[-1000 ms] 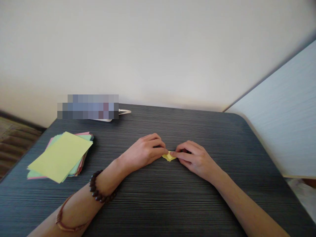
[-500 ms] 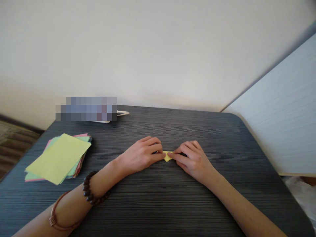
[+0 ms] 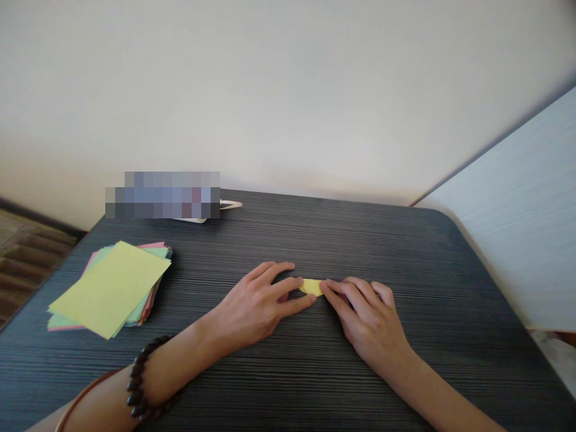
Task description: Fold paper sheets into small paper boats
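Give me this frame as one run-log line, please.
left hand: spread, touching small folded yellow paper | right hand: holding its right end | multicolored paper stack: on dark table, left side

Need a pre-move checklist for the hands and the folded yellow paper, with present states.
1. Left hand on the folded yellow paper: ok, fingertips at its left end and near edge; firmness of grip, cannot tell.
2. Right hand on it: ok, thumb and finger pinch the right end.
3. Folds lined up: cannot tell, small and partly covered.
4. Paper flat on the desk: cannot tell.
5. Stack of coloured sheets apart from both hands: ok, off to the left.
6. Beaded bracelet away from the paper: ok, at the left wrist.
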Available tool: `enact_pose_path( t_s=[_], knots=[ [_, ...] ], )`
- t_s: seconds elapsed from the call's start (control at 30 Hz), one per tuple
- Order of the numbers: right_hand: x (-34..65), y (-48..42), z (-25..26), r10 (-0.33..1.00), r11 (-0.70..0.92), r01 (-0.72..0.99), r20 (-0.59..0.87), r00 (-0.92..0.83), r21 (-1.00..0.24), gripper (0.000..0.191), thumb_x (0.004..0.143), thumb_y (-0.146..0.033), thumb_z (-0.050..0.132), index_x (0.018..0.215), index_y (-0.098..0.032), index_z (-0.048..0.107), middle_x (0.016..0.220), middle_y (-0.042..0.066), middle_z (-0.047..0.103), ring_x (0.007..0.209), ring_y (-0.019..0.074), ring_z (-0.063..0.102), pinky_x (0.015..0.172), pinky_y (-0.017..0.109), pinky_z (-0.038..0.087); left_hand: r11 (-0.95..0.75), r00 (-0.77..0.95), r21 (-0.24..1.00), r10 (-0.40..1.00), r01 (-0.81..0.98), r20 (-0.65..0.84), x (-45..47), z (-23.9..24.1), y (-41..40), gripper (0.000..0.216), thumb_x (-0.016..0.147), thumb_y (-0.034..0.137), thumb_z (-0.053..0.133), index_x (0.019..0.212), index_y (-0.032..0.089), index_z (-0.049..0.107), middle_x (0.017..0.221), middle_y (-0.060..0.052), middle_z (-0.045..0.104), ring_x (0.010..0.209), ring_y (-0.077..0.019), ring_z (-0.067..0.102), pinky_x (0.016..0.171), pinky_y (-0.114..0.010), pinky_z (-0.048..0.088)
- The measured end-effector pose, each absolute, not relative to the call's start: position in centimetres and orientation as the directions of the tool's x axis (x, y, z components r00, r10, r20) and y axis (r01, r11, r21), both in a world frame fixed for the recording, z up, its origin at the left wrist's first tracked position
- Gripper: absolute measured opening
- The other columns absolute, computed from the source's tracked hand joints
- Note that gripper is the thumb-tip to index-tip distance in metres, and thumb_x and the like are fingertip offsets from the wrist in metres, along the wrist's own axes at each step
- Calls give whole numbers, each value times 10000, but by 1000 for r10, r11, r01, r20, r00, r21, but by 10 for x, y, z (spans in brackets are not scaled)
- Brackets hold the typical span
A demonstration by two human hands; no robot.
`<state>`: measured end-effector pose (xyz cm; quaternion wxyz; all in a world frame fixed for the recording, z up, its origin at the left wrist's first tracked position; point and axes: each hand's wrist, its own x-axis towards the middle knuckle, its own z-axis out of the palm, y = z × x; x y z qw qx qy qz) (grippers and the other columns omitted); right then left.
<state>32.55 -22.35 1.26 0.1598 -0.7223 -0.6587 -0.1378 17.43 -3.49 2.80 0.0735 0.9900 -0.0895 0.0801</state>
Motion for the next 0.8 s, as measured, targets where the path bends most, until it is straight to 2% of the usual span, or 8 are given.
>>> enact_pose_path(
  t_s=[0.13,0.27,0.33,0.6,0.8],
  knots=[
    [324,-221,13,909,-103,993,401,116,-54,294,926,-142,444,1178,-142,594,1016,60,671,959,198,541,813,364,319,-980,982,126,-140,-156,123,172,29,-39,472,875,109,464,1298,320,463,1253,-3,537,1270,-290,370,995,-455,392],
    [324,-216,15,927,-107,994,361,104,-11,349,908,-126,469,1236,-207,558,961,46,666,963,209,541,808,371,318,-989,985,100,-91,-106,146,171,29,-46,475,891,100,439,1317,309,448,1284,-29,512,1272,-275,379,996,-445,408],
    [324,-216,16,928,-105,994,359,97,4,333,909,-128,463,1214,-200,576,961,56,663,986,221,537,806,371,327,-992,985,93,-65,-80,159,169,28,-50,481,891,96,438,1324,306,442,1300,-34,498,1272,-274,381,999,-447,413],
    [322,-221,14,918,-148,989,372,138,-1,401,857,-9,409,1196,-124,589,1042,104,652,1020,242,553,810,371,416,-995,983,103,20,1,184,164,23,-59,489,872,86,466,1305,314,461,1325,-31,473,1286,-287,362,1025,-465,405],
    [325,-229,6,908,-189,981,375,190,-39,481,815,46,374,1212,-136,576,1233,106,589,1132,234,532,904,387,466,-996,972,76,72,56,222,163,21,-64,498,870,77,463,1297,334,469,1308,-49,480,1293,-300,353,991,-485,433]
  ],
)
